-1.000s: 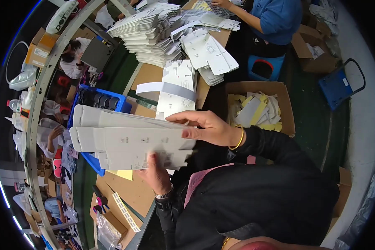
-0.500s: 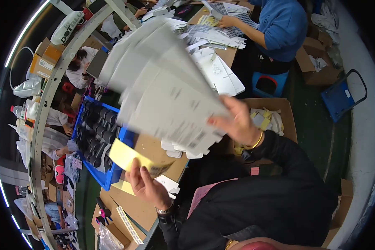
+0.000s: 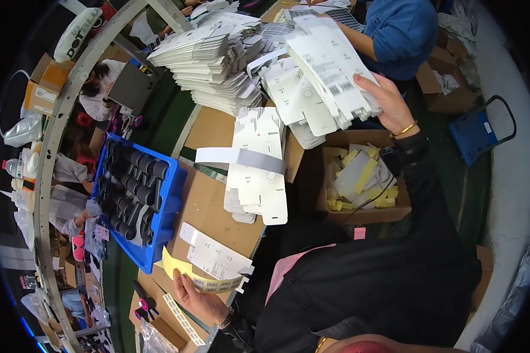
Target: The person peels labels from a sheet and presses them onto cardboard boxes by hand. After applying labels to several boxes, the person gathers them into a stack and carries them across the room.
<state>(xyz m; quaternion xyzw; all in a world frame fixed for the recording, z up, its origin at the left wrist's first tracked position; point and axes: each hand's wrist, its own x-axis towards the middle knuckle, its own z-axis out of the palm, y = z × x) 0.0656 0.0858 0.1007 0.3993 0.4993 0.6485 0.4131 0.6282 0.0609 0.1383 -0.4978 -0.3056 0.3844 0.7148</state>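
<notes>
My right hand (image 3: 390,105) grips a stack of flat white printed cartons (image 3: 335,70) by its near edge, held up over other flat cartons at the table's far right. Between the thumb and fingers of my left hand (image 3: 198,299) is a curled yellow strip of barcode stickers (image 3: 215,285). Just beyond that strip, a single flat white carton (image 3: 217,254) lies on the cardboard-covered table. A pile of flat cartons (image 3: 256,197) with a loose white paper band (image 3: 241,157) across it lies in the middle.
Tall stacks of flat cartons (image 3: 209,65) stand at the back. A blue crate (image 3: 169,200) of black devices is on the left. Right of the table, a cardboard box (image 3: 368,217) holds yellow and white scraps. A co-worker in a blue top (image 3: 400,35) sits at the far right.
My right hand has swung the carton stack away, to the far right, uncovering the banded pile and the back stacks. My left hand has come slightly nearer with the sticker strip.
</notes>
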